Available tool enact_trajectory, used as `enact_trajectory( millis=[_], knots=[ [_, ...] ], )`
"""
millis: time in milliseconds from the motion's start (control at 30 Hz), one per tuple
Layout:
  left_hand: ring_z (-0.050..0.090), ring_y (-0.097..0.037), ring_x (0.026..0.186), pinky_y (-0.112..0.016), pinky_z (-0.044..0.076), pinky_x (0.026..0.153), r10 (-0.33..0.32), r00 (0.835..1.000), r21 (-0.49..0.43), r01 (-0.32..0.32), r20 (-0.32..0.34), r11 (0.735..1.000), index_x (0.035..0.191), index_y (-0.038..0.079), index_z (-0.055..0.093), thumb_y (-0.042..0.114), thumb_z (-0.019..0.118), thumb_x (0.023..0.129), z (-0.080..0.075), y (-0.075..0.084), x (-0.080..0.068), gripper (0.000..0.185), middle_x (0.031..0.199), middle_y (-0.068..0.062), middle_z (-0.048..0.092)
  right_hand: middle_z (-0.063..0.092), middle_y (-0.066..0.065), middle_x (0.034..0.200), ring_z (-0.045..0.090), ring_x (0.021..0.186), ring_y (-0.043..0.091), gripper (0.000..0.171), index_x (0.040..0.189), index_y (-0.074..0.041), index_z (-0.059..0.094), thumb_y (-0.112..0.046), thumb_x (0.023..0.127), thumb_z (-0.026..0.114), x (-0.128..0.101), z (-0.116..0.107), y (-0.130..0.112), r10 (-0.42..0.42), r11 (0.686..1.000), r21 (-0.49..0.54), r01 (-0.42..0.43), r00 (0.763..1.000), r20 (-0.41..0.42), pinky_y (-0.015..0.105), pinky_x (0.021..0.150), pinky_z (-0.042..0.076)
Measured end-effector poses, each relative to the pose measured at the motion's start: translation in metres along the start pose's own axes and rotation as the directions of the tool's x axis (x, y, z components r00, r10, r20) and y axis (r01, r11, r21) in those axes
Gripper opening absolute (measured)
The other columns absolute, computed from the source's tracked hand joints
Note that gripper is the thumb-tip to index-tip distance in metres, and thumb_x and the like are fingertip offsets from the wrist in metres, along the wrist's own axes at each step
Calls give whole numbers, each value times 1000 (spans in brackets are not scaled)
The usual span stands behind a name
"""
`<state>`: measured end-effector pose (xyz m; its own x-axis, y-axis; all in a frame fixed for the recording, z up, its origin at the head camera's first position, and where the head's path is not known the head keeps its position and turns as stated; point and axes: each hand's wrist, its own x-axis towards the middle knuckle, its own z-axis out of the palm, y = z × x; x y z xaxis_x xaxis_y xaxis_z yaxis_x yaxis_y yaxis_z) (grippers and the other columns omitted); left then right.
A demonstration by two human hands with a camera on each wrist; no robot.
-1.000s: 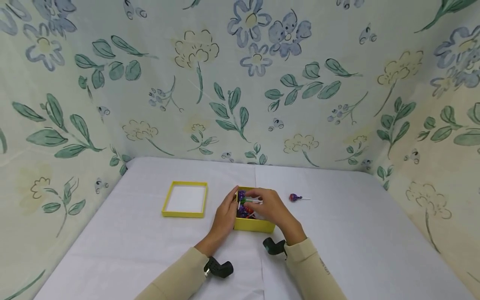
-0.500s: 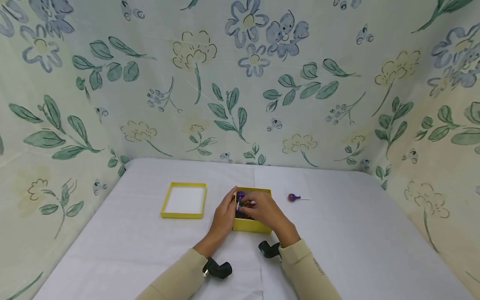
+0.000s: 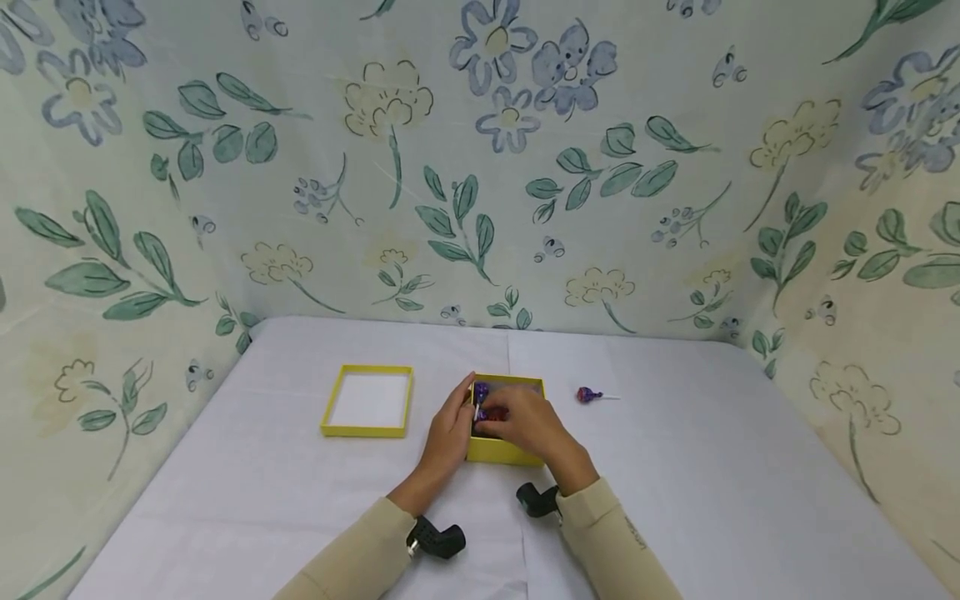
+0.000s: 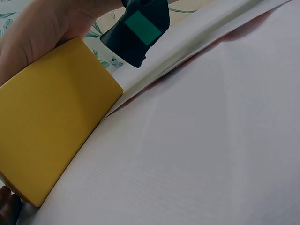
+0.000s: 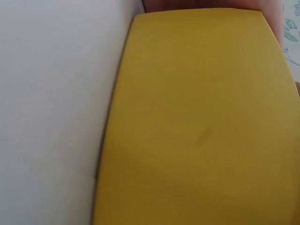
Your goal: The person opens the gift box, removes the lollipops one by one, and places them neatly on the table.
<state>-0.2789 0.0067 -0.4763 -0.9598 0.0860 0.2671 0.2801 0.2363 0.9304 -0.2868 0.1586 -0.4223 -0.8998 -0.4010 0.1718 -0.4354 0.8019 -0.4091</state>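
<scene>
An uncovered yellow box (image 3: 504,451) stands on the white table and holds several wrapped lollipops (image 3: 482,390) with purple and red wrappers and white sticks. My left hand (image 3: 447,435) lies along the box's left wall, its fingers straight against it. Reaching in over the right side, my right hand (image 3: 531,421) pinches a red-wrapped lollipop (image 3: 495,412) between curled fingers and thumb; the hand hides much of the contents. Both wrist views are mostly filled by the box's outer wall (image 4: 58,117) and tablecloth. The right hand (image 4: 42,33) shows above the rim in the left wrist view.
A shallow yellow-edged lid (image 3: 367,431) with a white inside lies left of the box. One lollipop (image 3: 585,395) lies alone to the right, its stick pointing right. A floral cloth (image 3: 450,167) hangs behind the table and at both sides.
My right hand has moved a little left and down into the box, and the green-and-white piece seen at its fingers is now hidden. The left hand holds its place; the view shifted slightly.
</scene>
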Motion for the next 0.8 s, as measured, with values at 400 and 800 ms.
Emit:
enact_trajectory(
  millis=[400,800],
  knots=[
    [36,-19,138,-40,28,114,-10,1000,15,10,3,1000,151,23,35,17,35,101,1,0,-1,50,152,2,36,68,0,99,59,90,17,26,100,-17,74,-35,81,77,-1,-1,-2,55,998,6,-56,998,12,38,79,52],
    [36,-21,138,-42,29,113,-26,1000,22,26,5,999,150,27,34,17,35,101,1,2,-1,50,152,2,36,66,-5,93,57,84,15,18,95,-19,73,-31,82,77,-2,-5,-1,16,996,83,-19,999,35,32,72,50]
  ],
)
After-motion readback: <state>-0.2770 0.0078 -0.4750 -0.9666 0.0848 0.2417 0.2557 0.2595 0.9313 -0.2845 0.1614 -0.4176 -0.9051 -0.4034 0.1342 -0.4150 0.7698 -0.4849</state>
